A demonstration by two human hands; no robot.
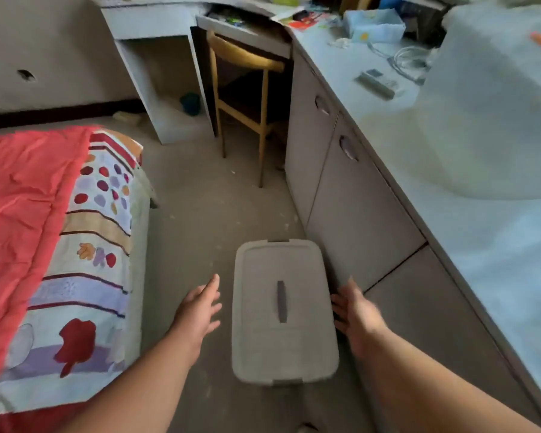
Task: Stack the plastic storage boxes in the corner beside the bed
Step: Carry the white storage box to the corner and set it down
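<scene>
A pale grey plastic storage box (281, 339) with a closed lid and a dark grey handle sits on the floor between the bed and the cabinets. My left hand (200, 310) hovers just left of the box, fingers spread, holding nothing. At the box's right edge is my right hand (355, 309), open, its fingers close to or touching the side; contact is unclear. A large translucent plastic box (487, 104) stands on the countertop at the upper right.
The bed (85, 245) with a red quilt and patterned sheet runs along the left. White cabinets (350, 198) under a cluttered countertop line the right. A wooden chair (247, 98) is tucked under the desk ahead. Bare floor lies between bed and chair.
</scene>
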